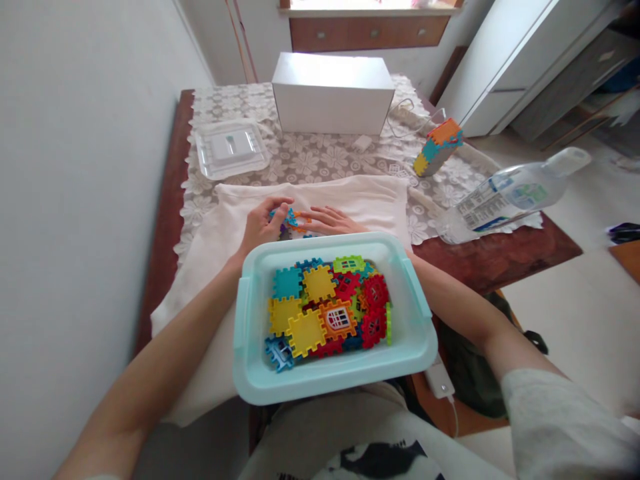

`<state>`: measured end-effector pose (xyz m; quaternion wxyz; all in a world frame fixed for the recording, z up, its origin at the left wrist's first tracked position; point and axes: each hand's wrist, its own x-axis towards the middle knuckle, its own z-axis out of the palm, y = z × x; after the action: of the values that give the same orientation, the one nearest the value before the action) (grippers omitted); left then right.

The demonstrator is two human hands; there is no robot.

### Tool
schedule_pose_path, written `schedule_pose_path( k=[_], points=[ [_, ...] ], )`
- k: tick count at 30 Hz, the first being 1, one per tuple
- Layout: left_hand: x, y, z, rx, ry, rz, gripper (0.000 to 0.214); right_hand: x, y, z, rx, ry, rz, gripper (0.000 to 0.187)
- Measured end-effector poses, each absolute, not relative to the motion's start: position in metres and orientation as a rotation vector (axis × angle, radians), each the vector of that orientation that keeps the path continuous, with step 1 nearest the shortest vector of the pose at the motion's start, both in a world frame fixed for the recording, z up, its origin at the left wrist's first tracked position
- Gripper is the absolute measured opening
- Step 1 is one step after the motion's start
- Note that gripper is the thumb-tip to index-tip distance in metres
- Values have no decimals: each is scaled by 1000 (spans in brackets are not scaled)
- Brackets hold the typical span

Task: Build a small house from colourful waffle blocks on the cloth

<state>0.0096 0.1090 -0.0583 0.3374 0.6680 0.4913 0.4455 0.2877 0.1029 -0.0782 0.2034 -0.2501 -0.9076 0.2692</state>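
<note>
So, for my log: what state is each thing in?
Teal bin: open, holding loose tiles
Left hand: curled at small pieces
Right hand: fingers extended at them
Bottle: capped
Tile block: assembled, standing
White cloth: spread out
Clear plastic cover: lying flat
White box: top closed
Brown drawers: shut

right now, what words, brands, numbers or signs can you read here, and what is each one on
No text can be read with certainty.
Clear bottle: several lines of print on its label, too blurred to read.
Shirt: small letters around a dark print, too small and partly cut off by the frame.
Plastic tiles in the tub: no lettering that I can make out.
</note>
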Motion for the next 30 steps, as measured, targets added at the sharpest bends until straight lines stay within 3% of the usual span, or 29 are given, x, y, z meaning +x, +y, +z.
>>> schedule_pose_path(
  k=[7, 13, 15, 19, 22, 30],
  points=[
    [0, 124, -61, 1222, 1117, 1280, 30, 285, 99, -71, -666, -2617, 772, 55],
    [-25, 133, -41, 1385, 1016, 1025, 42, 287, 103, -77, -567, -2603, 695, 57],
    [-42, 133, -25, 1680, 1028, 841, 60, 289, 107, -85, -550, -2608, 684, 58],
    [-68, 122, 5, 2133, 997, 40, 117, 289, 115, -98, -693, -2605, 666, 59],
    [-66, 111, 12, 2249, 1108, -246, 134, 287, 117, -97, -800, -2564, 688, 60],
    [-41, 117, -10, 2283, 1202, 33, 117, 296, 119, -92, -741, -2563, 717, 65]
  ],
)
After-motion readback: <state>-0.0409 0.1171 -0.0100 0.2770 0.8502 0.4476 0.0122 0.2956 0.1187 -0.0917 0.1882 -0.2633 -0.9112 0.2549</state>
